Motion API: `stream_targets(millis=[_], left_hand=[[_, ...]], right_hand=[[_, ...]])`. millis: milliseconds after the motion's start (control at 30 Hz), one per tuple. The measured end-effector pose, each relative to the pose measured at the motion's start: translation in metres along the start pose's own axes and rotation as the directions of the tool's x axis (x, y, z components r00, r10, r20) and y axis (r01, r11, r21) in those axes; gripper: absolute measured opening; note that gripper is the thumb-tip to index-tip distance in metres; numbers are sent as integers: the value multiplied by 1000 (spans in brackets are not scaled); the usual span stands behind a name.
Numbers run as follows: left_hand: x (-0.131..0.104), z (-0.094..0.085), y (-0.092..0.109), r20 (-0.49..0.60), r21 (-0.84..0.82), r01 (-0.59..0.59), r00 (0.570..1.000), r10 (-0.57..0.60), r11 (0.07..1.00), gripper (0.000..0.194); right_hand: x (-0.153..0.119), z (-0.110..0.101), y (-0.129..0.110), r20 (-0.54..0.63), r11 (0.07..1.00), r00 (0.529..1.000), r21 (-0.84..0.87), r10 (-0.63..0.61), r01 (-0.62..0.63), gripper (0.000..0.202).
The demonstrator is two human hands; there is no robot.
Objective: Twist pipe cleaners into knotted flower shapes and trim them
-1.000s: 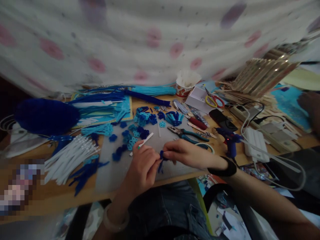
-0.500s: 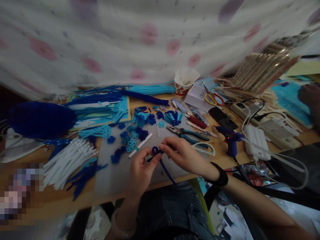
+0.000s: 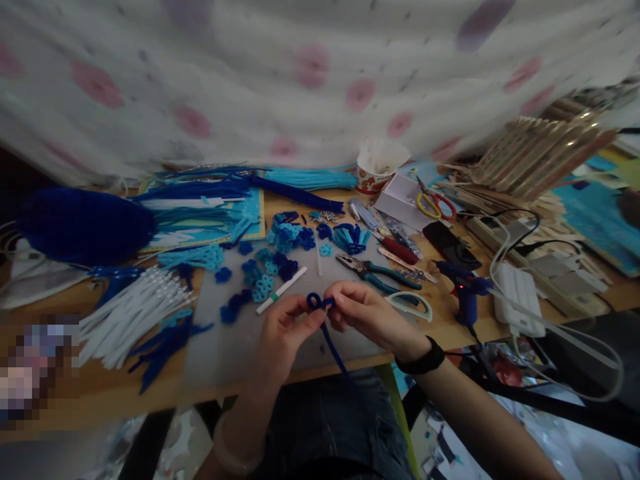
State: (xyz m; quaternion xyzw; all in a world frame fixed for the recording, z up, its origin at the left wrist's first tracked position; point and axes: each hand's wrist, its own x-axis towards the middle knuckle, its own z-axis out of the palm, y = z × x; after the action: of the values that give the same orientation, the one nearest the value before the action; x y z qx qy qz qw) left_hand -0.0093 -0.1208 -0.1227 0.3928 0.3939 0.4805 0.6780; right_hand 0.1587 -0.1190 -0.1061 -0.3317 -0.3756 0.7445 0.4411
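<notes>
A dark blue pipe cleaner (image 3: 334, 350), bent into a small loop at its upper end, is held between both hands above the table's front edge. My left hand (image 3: 287, 333) pinches it just below the loop. The fingers of my right hand (image 3: 367, 310) are closed on the bent part to the right of the loop. From there its long tail hangs toward my lap. A white marker with a green band (image 3: 281, 291) lies just beyond my left hand. Past it are blue and turquoise pipe-cleaner flowers (image 3: 263, 288) on a grey mat (image 3: 210, 360).
Pliers (image 3: 377, 272), a white protractor (image 3: 410, 305) and a blue glue gun (image 3: 465, 290) with trailing cables lie to the right. White stems (image 3: 133, 320) and a dark blue bundle (image 3: 85, 225) lie left. Scissors (image 3: 435, 203) rest on a white box (image 3: 403, 200) near a paper cup (image 3: 377, 173).
My right hand has shifted slightly away from my left, and a second bend of the pipe cleaner now shows beside the loop. The view has tilted a little.
</notes>
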Motion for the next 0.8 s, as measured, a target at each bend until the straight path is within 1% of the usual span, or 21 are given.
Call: stream_targets(millis=[67,100,167,233,300,367,433,467,500,567,600,633,733,800], left_hand=[[0,3,0,35,-40,38,999,-36,998,14],[0,4,0,33,-69,45,999,-42,997,14],[0,7,-1,-3,-116,25,1000,-25,993,15],[0,8,-1,-36,-128,-4,999,0,992,16],[-2,8,1,-51,-67,-56,997,53,996,14],[-5,8,6,-27,90,-151,988,154,984,6],[-8,7,10,35,244,-250,968,249,937,4],[-8,7,11,60,275,-277,961,272,920,6],[-8,6,11,70,269,-287,958,278,920,6],[-6,5,8,39,177,-252,968,249,951,5],[-4,4,6,15,121,-221,975,221,968,5],[-2,4,4,-2,70,-189,982,190,979,5],[2,4,2,17,-19,-97,995,98,995,6],[4,4,3,31,-34,-48,998,49,998,8]], right_hand=[[0,-2,2,0,999,999,-5,-34,34,36],[0,-2,3,-8,998,998,-14,-57,57,35],[0,-1,4,-23,994,994,-41,-104,103,34],[0,1,4,-35,989,991,-76,-128,125,33],[-1,4,2,-65,984,989,-129,-135,126,33],[-2,8,1,-130,969,976,-200,-173,145,32],[-4,15,0,-205,945,949,-272,-240,181,33],[-5,19,0,-240,929,928,-307,-284,205,33],[-6,23,0,-273,909,903,-347,-332,229,33],[-5,28,0,-327,859,840,-433,-433,275,32],[-4,30,0,-339,836,815,-468,-469,287,32],[-2,30,0,-338,822,807,-491,-484,287,32],[1,28,-4,-305,829,843,-497,-444,257,36],[2,25,-7,-308,840,847,-478,-434,257,38]])
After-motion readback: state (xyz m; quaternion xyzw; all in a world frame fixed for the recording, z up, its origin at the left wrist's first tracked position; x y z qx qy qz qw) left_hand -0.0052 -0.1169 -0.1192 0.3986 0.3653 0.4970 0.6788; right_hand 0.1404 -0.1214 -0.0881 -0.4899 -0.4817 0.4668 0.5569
